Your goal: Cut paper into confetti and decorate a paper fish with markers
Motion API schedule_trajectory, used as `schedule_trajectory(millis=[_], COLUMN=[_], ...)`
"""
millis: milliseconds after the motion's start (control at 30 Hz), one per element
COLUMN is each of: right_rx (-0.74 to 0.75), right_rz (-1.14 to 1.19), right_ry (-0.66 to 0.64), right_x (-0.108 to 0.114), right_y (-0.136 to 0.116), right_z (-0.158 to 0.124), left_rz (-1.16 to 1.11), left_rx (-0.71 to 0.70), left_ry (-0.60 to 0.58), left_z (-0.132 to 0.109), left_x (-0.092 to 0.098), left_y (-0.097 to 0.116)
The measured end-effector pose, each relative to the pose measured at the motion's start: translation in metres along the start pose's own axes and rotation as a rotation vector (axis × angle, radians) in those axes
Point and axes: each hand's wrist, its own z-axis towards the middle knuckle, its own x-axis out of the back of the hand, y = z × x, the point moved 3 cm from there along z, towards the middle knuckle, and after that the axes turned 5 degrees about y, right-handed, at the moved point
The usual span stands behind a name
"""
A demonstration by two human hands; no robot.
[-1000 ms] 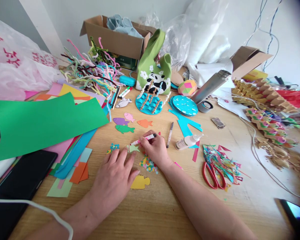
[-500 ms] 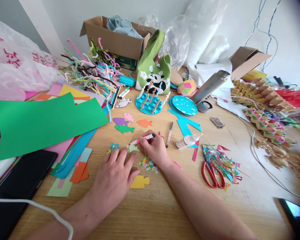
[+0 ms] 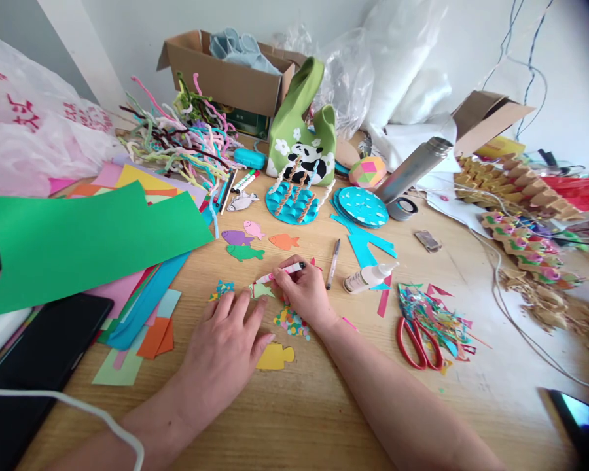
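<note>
In the head view my right hand [image 3: 302, 291] is closed around a white and pink marker [image 3: 275, 273], its tip resting on a light green paper fish [image 3: 262, 290]. My left hand [image 3: 228, 333] lies flat with fingers spread, the fingertips at the near edge of that fish. Several cut-out fish, among them a purple one [image 3: 235, 237], an orange one [image 3: 284, 241] and a green one [image 3: 245, 252], lie just beyond. Small coloured paper dots [image 3: 292, 324] are scattered beneath my right wrist. Close to my left thumb is a yellow paper cut-out [image 3: 276, 356], partly covered.
A glue bottle [image 3: 366, 279] and a pen [image 3: 332, 264] lie to the right, with red-handled scissors [image 3: 419, 343] by paper scraps. Coloured paper sheets [image 3: 93, 245] cover the left side. Behind stand a green panda bag [image 3: 302, 131], a steel flask [image 3: 412, 170] and a cardboard box [image 3: 226, 78].
</note>
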Motion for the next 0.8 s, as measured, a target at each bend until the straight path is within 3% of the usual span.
schedule_trajectory(millis=[800], right_rx=[-0.016], right_rz=[0.001], right_ry=[-0.004], right_x=[0.0005], right_y=[-0.0011], right_z=[0.0000], left_rz=[0.000], left_rx=[-0.006], left_ry=[0.019], left_z=[-0.0012], left_x=[0.0003], left_y=[-0.0003])
